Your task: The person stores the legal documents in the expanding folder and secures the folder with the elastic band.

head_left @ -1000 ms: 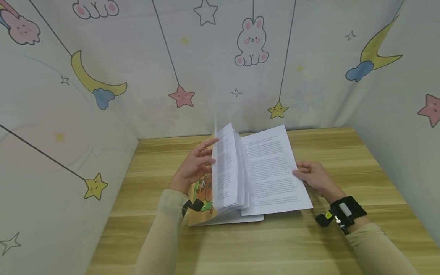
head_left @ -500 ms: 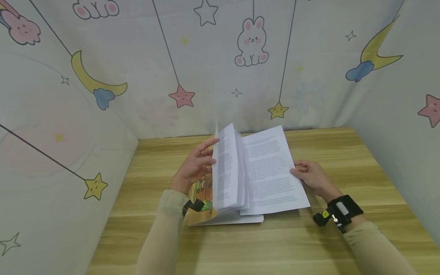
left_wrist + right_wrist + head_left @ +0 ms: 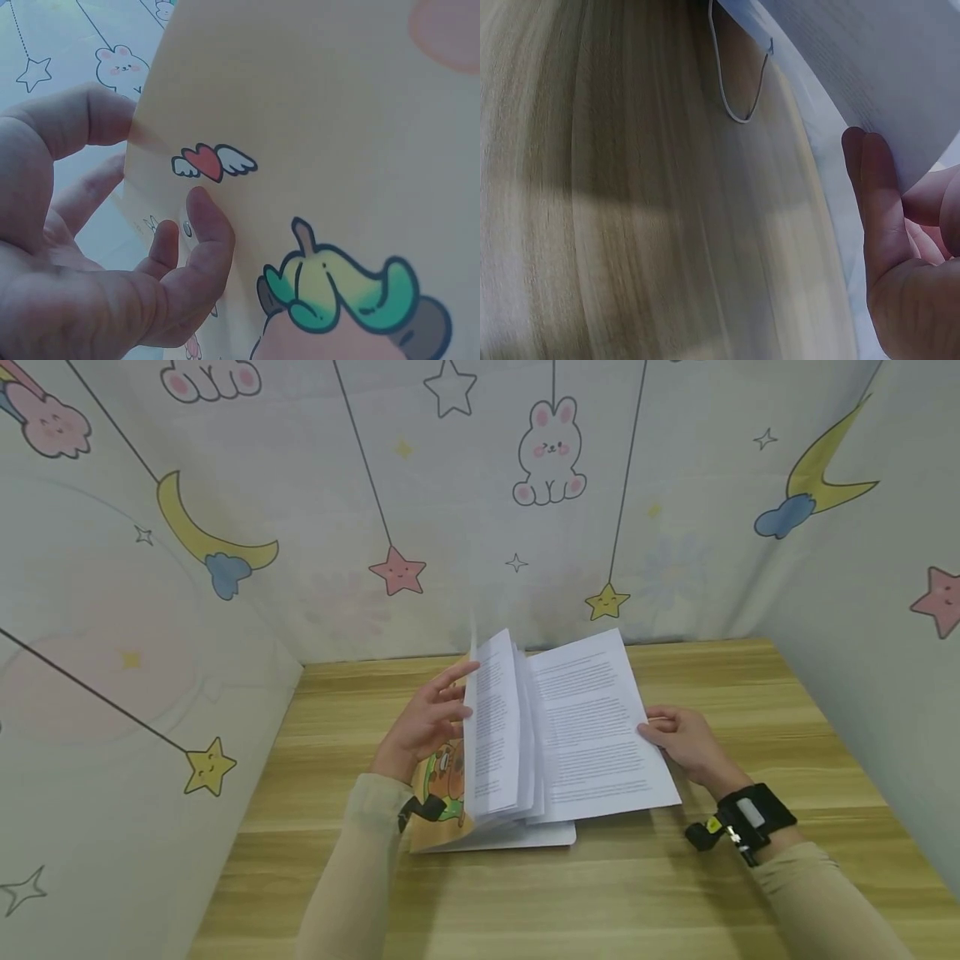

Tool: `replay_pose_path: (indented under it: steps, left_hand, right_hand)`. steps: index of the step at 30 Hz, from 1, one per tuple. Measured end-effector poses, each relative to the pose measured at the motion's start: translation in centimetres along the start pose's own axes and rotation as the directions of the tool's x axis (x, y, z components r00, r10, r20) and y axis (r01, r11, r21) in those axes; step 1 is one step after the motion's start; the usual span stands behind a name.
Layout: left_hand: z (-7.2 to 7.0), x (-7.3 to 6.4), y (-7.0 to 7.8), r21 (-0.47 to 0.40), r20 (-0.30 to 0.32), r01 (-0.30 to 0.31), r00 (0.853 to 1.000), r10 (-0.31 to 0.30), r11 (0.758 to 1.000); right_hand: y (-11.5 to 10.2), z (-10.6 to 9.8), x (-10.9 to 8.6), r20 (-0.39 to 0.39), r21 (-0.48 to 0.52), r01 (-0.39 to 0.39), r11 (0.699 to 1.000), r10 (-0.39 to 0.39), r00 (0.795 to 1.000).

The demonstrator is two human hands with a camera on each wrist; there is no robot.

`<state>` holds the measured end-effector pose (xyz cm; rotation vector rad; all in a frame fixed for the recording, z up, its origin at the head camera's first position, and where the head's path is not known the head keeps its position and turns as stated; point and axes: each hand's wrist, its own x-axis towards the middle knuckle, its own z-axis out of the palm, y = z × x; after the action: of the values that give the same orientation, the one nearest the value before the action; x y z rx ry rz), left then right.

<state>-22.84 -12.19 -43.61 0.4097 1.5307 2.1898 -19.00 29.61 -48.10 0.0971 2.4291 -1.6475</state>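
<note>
A folder (image 3: 437,831) with an orange cartoon cover stands partly opened on the table, several printed leaves raised inside it. My left hand (image 3: 423,727) holds the raised cover and leaves at their left edge. In the left wrist view, its fingers curl at the edge of the orange cover (image 3: 360,150), by a winged heart. My right hand (image 3: 686,747) pinches the right edge of a printed paper sheet (image 3: 592,735), whose left side overlaps the folder's leaves. The right wrist view shows thumb and fingers on either side of the sheet (image 3: 885,82), which bends above the tabletop.
The wooden table (image 3: 735,893) reaches back to a white cloth wall (image 3: 465,485) printed with stars, moons and rabbits. Similar cloth closes off the left and right sides. The folder's white lower cover (image 3: 536,835) lies flat under the sheet.
The sheet shifted slightly left, then back right, and its lower edge now sits a little higher. My right hand moved with it. The left hand and folder stay almost still.
</note>
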Motion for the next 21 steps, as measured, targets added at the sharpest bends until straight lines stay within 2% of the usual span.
replay_pose_path:
  steps: [11,21]
  left_hand:
    - [0.2,0.2,0.1,0.0,0.003,0.005,1.0,-0.005,1.0]
    - [0.5,0.4,0.0,0.014,0.007,0.017,1.0,-0.017,1.0]
  right_hand:
    - [0.1,0.1,0.1,0.017,0.002,-0.028,1.0,0.028,0.999]
    - [-0.3,1.2,0.0,0.039,0.007,-0.001,1.0,0.0,0.999]
